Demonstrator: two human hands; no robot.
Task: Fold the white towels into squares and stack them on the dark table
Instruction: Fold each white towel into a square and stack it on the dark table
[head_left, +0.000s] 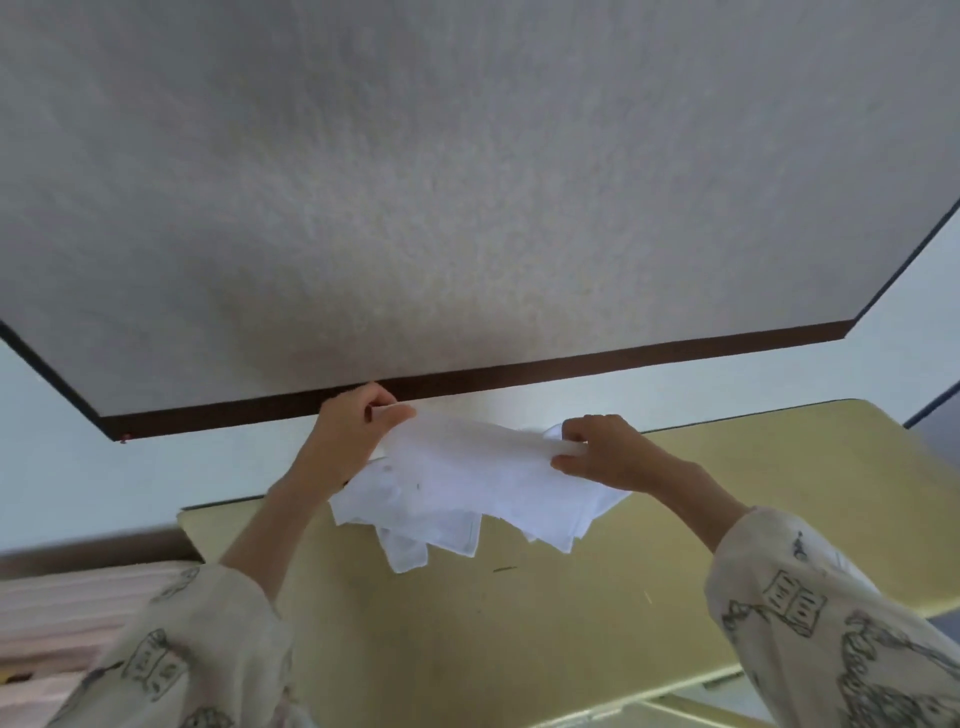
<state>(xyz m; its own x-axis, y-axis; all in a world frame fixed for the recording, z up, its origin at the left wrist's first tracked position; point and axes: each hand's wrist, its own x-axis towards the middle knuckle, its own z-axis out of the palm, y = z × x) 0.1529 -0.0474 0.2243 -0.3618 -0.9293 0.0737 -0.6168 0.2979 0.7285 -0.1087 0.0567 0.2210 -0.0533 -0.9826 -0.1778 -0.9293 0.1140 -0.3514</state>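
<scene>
A white towel (467, 457) is held stretched above the yellow-green table (519, 623), one end being pinched by the curled fingers of the left hand (353, 431) and the other end by those of the right hand (597, 449). More white towels (415, 525) are seen in a loose heap (edges hanging unevenly) just beneath the held one, over the table's far side. Beyond that table, a speckled grey table (467, 182) with a dark brown edge is seen. Patterned sleeves (831, 613) cover both forearms.
</scene>
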